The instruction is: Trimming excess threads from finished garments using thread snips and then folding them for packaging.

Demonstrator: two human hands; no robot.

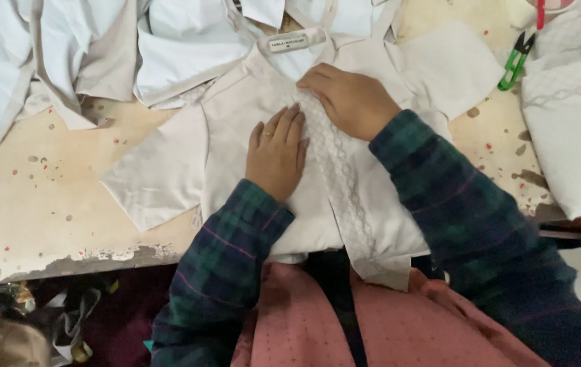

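Cream cotton fills the middle here: a pale garment (283, 170) lies spread flat on the worn, paint-chipped table (45, 204), its hem spilling over the near edge toward the person's lap. Both hands are down on it. The left hand (278, 153) rests palm-flat, fingers straight and together, gripping nothing, just beside the embroidered lace strip (338, 170) that runs down the garment's front. The right hand (351, 100) sits higher, nearer the collar, fingers bent and pressing onto the top of that strip; I cannot tell whether it pinches the cloth. Right at the garment's neckline sits 1 small rectangular white label (288, 43) with dark print. Beyond the garment's left sleeve, a heap of white fabric pieces (86, 54). Off past its right sleeve, green thread snips (516, 64) lie beside more folded white cloth (569, 122).
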